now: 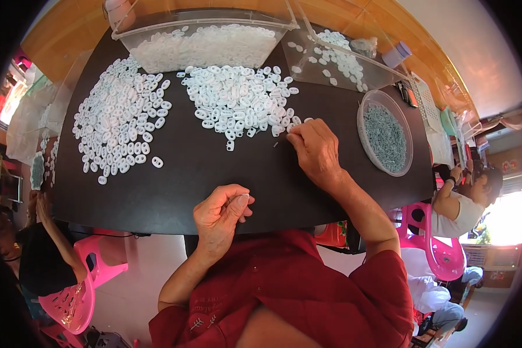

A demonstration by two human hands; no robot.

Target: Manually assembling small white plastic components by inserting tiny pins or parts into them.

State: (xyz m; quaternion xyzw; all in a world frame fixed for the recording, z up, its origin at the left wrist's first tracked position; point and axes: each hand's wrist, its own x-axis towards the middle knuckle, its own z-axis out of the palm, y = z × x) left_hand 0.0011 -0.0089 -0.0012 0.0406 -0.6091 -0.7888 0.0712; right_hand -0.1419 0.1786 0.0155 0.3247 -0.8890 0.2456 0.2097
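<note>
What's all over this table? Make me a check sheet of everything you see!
Surface: dark table, mostly covered toward the far side.
Job's things: two heaps of small white plastic pieces, left heap and middle heap; round clear dish of small grey metal bits.
Clutter: clear bin of white pieces; clear tray with a few more.
Hands: left hand pinches something small at the table's near edge; right hand touches the middle heap's edge.
Cables: nothing seen.
Surroundings: pink plastic chairs; other people sit at either side.
</note>
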